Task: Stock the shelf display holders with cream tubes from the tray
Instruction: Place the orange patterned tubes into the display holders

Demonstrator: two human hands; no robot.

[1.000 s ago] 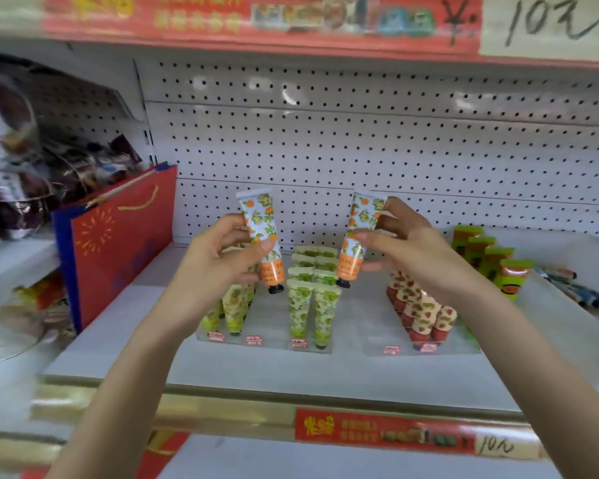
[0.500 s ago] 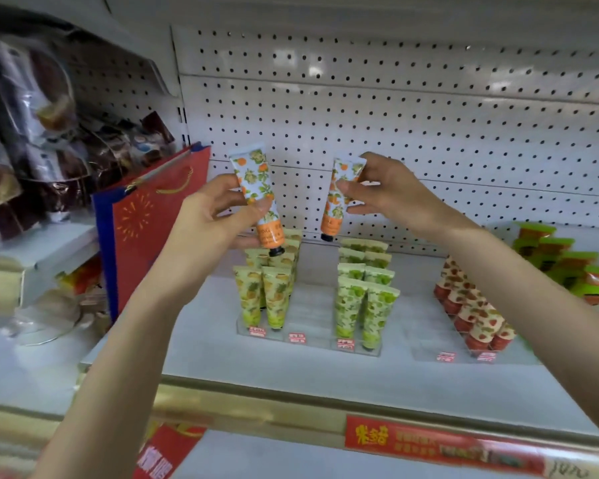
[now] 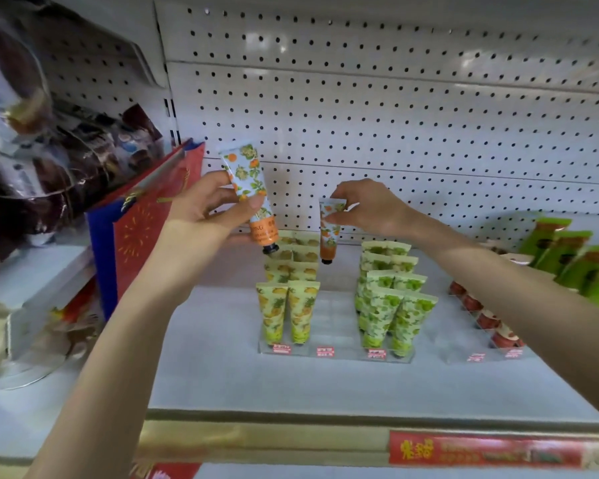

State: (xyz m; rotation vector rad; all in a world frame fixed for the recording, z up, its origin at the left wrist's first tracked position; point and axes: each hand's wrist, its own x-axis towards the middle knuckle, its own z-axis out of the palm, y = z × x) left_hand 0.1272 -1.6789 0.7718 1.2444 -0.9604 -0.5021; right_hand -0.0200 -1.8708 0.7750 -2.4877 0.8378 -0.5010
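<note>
Left hand [image 3: 201, 216] grips one orange-print tube [image 3: 249, 195] tilted, cap down; right hand [image 3: 370, 209] pinches a second tube [image 3: 329, 233] by its crimp, upright, directly above the clear holder's [image 3: 336, 352] vacant middle row.

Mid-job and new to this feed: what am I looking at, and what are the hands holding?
No machine here: one camera worn on a person's head looks down at their bare hands. The left hand grips an orange-print cream tube, cap down; the right hand pinches a matching tube by its top, above the clear holder on the white shelf. In the holder stand yellow tubes at left and green tubes at right, with an unfilled lane between them.
</note>
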